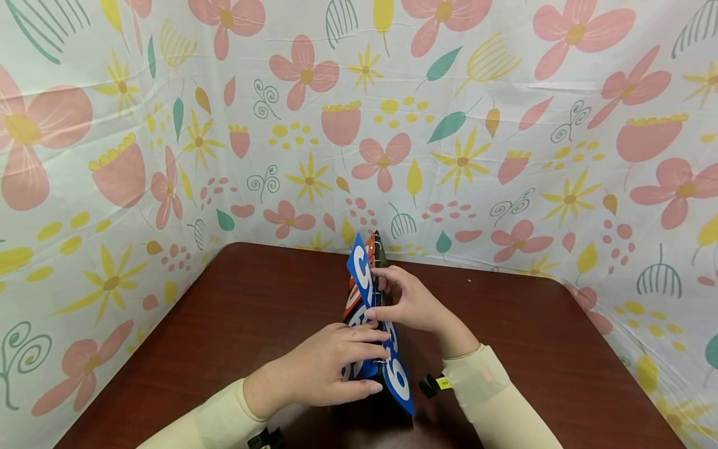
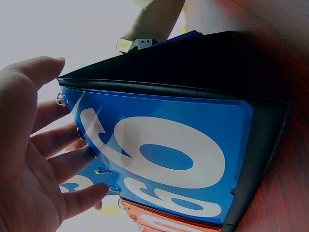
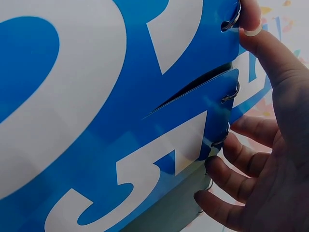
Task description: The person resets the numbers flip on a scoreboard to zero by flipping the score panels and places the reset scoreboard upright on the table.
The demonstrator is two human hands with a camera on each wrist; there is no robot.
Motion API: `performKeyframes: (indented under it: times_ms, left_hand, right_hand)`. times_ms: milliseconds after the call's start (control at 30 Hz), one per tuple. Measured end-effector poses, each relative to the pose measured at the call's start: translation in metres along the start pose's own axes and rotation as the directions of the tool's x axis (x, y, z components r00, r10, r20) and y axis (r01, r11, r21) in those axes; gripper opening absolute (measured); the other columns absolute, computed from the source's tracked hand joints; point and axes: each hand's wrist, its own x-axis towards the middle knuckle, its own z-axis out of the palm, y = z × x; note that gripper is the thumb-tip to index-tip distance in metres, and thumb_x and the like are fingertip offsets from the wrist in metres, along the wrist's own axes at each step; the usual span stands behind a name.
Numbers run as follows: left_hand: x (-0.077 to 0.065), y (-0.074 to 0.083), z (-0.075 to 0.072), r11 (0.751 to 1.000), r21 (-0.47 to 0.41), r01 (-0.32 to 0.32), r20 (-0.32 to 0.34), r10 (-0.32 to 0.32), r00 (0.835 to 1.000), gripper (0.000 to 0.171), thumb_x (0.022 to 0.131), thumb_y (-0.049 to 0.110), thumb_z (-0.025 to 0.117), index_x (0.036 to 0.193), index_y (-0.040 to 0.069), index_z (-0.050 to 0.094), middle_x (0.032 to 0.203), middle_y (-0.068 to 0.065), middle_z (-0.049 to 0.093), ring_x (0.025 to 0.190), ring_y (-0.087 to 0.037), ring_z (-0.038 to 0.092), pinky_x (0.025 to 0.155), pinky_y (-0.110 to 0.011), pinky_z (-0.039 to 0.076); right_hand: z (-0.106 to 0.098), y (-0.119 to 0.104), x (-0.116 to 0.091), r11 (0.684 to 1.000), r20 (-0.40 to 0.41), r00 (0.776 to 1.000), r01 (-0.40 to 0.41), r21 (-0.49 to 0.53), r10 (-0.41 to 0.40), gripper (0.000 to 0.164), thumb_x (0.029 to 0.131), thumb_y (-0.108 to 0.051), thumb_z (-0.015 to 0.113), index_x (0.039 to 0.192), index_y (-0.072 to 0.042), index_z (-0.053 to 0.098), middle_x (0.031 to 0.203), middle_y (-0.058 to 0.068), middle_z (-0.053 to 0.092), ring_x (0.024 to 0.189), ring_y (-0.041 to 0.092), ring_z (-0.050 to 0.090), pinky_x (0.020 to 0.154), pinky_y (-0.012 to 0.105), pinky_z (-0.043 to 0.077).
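A tabletop flip scoreboard (image 1: 399,377) stands like a tent on the table, its blue and orange number cards hung on metal rings. From the near left, my left hand (image 1: 336,355) rests over its top edge. In the left wrist view, the left thumb lies at the black cover (image 2: 260,145) and the spread fingers touch the ring edge beside a large blue number card (image 2: 183,140). My right hand (image 1: 417,302) is at the top from the right. Its bent fingers touch the ring edge by a smaller blue card (image 3: 159,164); the thumb sits apart, near another ring.
The dark red-brown table (image 1: 252,299) extends around the scoreboard. A flower-patterned cloth (image 1: 392,156) hangs behind and at the sides. A black wrist device (image 1: 430,385) shows beside the right sleeve, another (image 1: 266,438) under the left one.
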Motion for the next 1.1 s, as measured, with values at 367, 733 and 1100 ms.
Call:
performKeyframes:
  times_ms: [367, 733, 1100]
  left_hand:
    - [-0.0003, 0.0008, 0.0005, 0.999, 0.046, -0.021, -0.004, 0.021, 1.000, 0.045, 0.102, 0.049, 0.058, 0.135, 0.020, 0.067, 0.152, 0.005, 0.057, 0.145, -0.008, 0.048, 0.112, -0.044, 0.049]
    - [0.0001, 0.0018, -0.0002, 0.999, 0.042, -0.017, -0.003, 0.017, 1.000, 0.045, 0.102, 0.049, 0.058, 0.135, 0.020, 0.068, 0.151, 0.005, 0.058, 0.145, -0.008, 0.048, 0.112, -0.044, 0.049]
    - [-0.0001, 0.0017, -0.0002, 1.000, 0.021, -0.009, -0.002, 0.009, 1.000, 0.046, 0.102, 0.050, 0.059, 0.135, 0.019, 0.068, 0.151, 0.005, 0.058, 0.146, -0.006, 0.047, 0.113, -0.043, 0.048]
  right_hand:
    - [0.0005, -0.0007, -0.0011, 1.000, 0.004, 1.000, -0.004, 0.025, 0.004, 0.068, 0.083, -0.028, 0.086, 0.142, -0.009, 0.059, 0.102, 0.008, 0.057, 0.085, 0.028, 0.057, 0.064, 0.027, 0.051]
    - [0.0004, 0.0000, -0.0006, 1.000, 0.001, 1.000, -0.005, 0.007, 0.005, 0.068, 0.082, -0.027, 0.086, 0.142, -0.010, 0.059, 0.103, 0.006, 0.057, 0.085, 0.033, 0.058, 0.065, 0.026, 0.051]
    - [0.0009, 0.0008, -0.0012, 1.000, 0.005, 1.000, -0.002, 0.006, 0.002, 0.068, 0.083, -0.027, 0.086, 0.143, -0.010, 0.058, 0.103, 0.007, 0.057, 0.084, 0.034, 0.058, 0.065, 0.030, 0.051]
